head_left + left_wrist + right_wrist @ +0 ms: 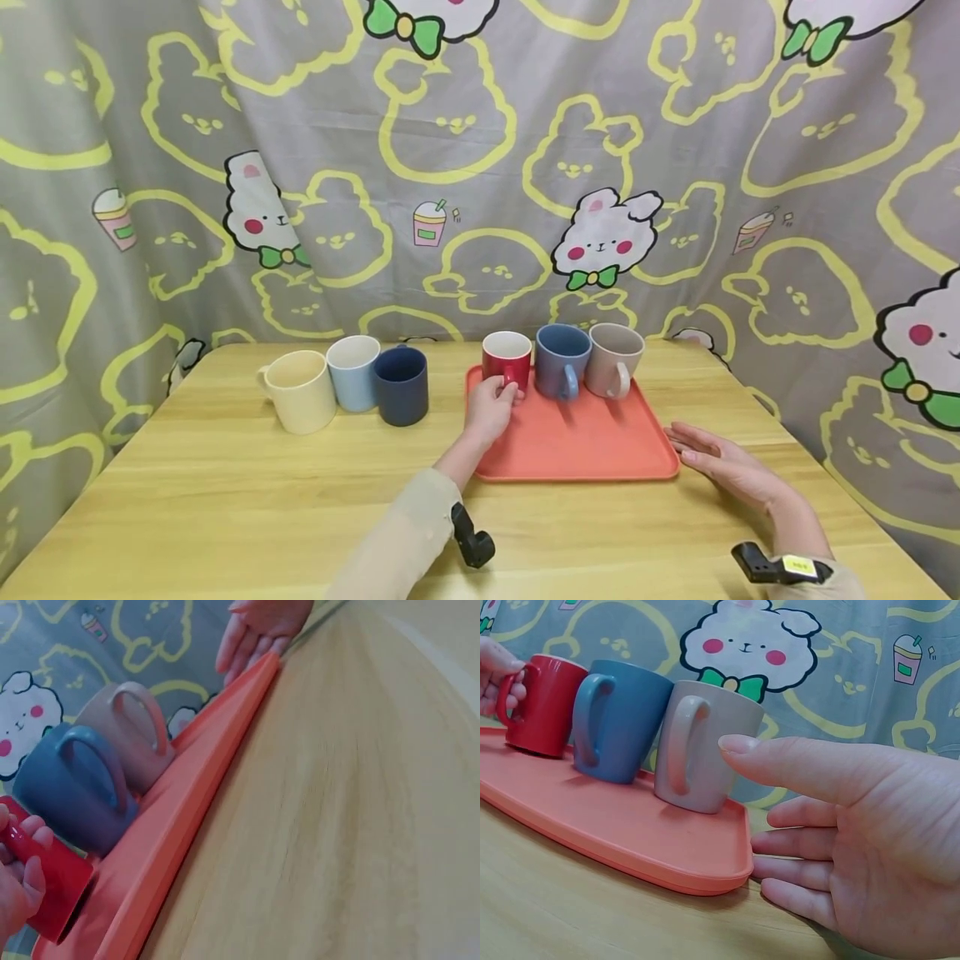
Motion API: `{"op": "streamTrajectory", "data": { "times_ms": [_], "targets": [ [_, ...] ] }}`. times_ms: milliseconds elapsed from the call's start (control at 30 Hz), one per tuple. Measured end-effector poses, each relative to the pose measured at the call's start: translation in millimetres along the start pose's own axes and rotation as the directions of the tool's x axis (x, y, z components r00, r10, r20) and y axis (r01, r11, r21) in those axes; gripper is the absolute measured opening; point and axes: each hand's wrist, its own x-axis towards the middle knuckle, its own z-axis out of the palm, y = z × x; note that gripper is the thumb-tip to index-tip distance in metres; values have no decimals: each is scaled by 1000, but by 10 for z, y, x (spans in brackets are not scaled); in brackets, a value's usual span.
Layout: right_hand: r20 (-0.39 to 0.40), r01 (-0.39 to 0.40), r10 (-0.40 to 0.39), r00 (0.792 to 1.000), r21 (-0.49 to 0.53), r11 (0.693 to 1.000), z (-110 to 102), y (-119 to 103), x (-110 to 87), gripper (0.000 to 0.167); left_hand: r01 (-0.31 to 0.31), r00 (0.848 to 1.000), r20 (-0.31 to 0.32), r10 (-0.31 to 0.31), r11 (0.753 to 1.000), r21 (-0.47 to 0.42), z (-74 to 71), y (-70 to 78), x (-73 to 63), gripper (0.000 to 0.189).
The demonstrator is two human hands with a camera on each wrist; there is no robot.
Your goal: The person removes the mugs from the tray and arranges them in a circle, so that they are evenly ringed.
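Observation:
My left hand [491, 412] grips the handle of a red mug [547, 705] at the back left of the orange-red tray [577, 450]. Beside the red mug on the tray stand a blue mug [562, 358] and a greyish-beige mug [617, 360], both with handles toward me. In the right wrist view, my right hand [885, 832] has its fingers extended, fingertips right at the tray's right edge, thumb raised in front of the beige mug. The left wrist view shows the red mug tilted by the camera angle, with fingers [34, 877] curled at its handle.
Left of the tray, a cream mug [300, 396], a light blue mug [354, 375] and a navy mug [402, 387] stand close together on the wooden table [262, 517]. A patterned grey curtain [480, 275] hangs behind the table.

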Motion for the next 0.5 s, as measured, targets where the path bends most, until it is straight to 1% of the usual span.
{"op": "streamTrajectory", "data": {
  "times_ms": [100,200,300,400,500],
  "targets": [
    [-4,2,-2,1000,3,1000,3,-13,-3,63,-13,1000,9,14,999,-50,-27,8,-22,15],
    [-4,2,-2,1000,8,1000,10,-23,-6,63,-23,999,27,25,997,-67,-61,8,-63,14],
    [-3,9,-9,1000,3,1000,19,-22,-9,62,-54,997,48,57,998,-44,-113,30,-113,14],
    [-7,12,-12,1000,-2,1000,20,-26,-8,61,-80,994,67,80,997,-4,-180,101,-166,14],
    [-1,9,-9,1000,-1,1000,18,-30,-5,61,-67,994,87,63,997,40,-260,196,-247,13]
  ]
}}
